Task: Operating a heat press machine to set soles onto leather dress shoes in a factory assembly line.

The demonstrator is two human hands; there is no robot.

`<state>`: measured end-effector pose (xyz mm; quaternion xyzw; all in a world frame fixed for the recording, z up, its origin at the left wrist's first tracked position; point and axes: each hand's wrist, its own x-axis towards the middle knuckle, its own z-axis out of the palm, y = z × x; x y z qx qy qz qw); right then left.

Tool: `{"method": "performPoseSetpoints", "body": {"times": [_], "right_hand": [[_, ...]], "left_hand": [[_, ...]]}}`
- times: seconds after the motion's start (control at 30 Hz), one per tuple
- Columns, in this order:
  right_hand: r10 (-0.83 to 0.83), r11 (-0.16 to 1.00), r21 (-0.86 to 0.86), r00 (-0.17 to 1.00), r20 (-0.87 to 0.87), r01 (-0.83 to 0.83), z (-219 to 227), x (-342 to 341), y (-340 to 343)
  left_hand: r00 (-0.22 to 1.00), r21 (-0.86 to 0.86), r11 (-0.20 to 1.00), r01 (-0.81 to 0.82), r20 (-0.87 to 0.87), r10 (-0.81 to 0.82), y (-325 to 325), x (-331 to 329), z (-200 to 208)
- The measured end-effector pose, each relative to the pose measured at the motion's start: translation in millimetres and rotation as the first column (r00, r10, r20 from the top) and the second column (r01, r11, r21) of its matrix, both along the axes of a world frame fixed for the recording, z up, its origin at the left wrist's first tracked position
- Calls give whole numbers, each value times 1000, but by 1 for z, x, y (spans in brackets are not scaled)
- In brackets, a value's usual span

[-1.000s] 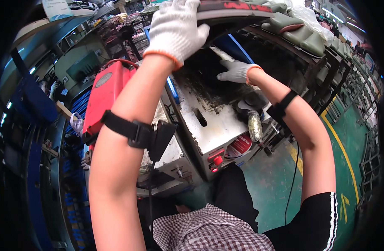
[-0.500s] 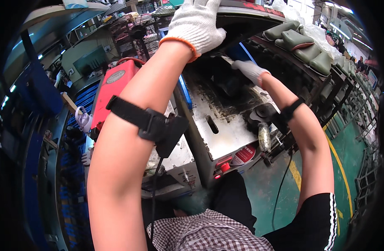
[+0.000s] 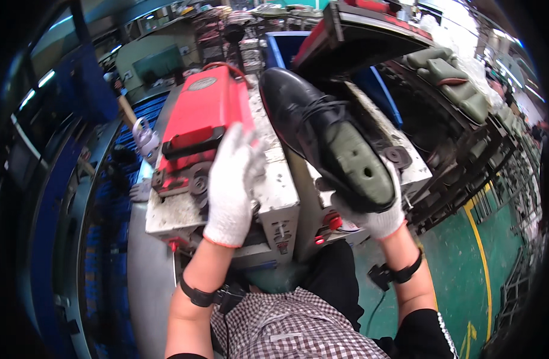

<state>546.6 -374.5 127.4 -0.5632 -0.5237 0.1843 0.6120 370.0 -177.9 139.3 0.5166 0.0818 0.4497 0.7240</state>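
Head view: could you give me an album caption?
Gloved right hand holds a black lace-up shoe, left hand near a red-lidded machine.

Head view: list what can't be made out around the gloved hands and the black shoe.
All in the head view:
Left hand: fingers blurred; contact with the red cover unclear.
Right hand: most fingers hidden behind the black shoe.
Black shoe: underside turned away.
Left machine: inside hidden by the lowered red cover.
Raised lid: top cut off by the upper edge.
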Motion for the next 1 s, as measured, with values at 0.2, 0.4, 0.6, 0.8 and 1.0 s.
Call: {"method": "performPoseSetpoints", "body": {"times": [0.2,0.4,0.6,0.8,1.0], "right_hand": [[558,617,614,-276,-783,-492,-42,-81,56],[386,563,638,-516,-765,-524,-58,-141,84],[331,484,616,-521,-787,-622,-76,-183,112],[230,464,608,-575,-785,-645,-74,-223,129],[210,668,96,63,-976,-738,-101,-234,141]], "left_hand": [[985,14,994,104,-141,-101,-37,-64,-23],[981,-32,991,-133,-146,127,-42,-132,-27],[885,59,934,-353,-304,353,-38,-173,-31],[862,-108,882,-460,-293,413,-20,-207,-65],[940,-147,934,-326,-151,305,-35,-236,-93]]}}
